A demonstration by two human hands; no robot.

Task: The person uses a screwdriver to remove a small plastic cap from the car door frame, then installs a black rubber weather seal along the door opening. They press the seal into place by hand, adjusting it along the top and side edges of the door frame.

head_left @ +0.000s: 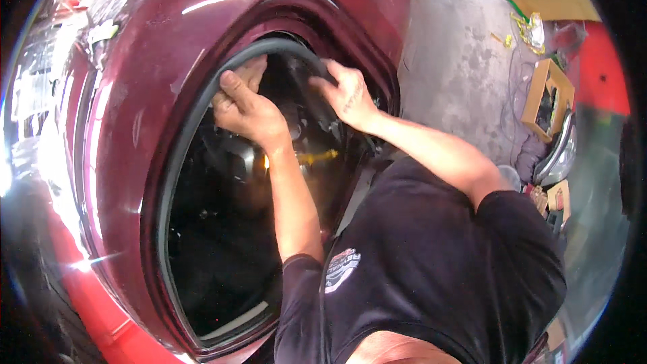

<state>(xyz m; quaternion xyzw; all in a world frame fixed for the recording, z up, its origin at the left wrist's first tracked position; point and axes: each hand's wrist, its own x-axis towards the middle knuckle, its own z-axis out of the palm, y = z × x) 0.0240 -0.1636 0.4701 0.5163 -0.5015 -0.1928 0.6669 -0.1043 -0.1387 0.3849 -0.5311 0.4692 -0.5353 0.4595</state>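
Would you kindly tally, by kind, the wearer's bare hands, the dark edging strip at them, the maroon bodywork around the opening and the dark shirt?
Bare hands: 2 (left hand, right hand)
Dark edging strip: 1
Maroon bodywork: 1
Dark shirt: 1
Total: 5

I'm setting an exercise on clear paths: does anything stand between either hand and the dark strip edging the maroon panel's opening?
Nothing visible does. The left hand is at the upper left of the dark strip; the right hand is close by its upper right, with no object between. Blur hides whether the right hand touches it.
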